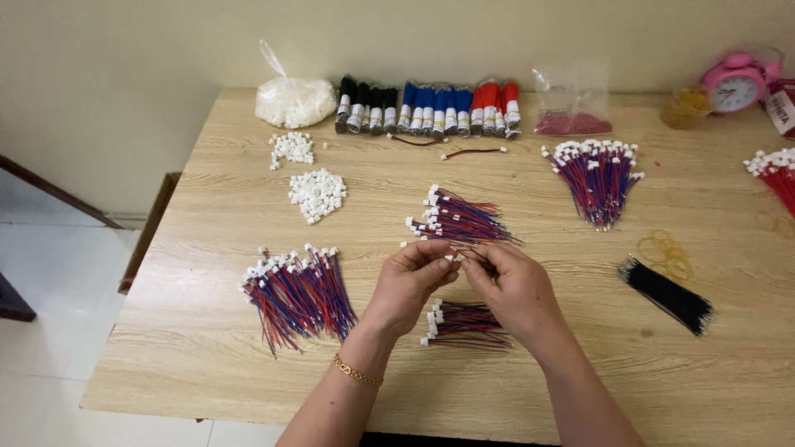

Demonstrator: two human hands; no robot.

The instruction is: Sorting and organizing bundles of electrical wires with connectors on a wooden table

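Clear bags at 12 o'clock: white-filled bag (293, 99), red-filled bag (573, 108). My left hand (410, 281) & right hand (509, 285) pinch one wire lead (466, 253) at table centre, axis 9–3, white plug toward 9.

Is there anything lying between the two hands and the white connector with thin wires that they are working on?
No. The left hand and right hand already pinch the white connector and its wires directly between the fingertips. The wire bundles lie on the table beyond and below, not between.
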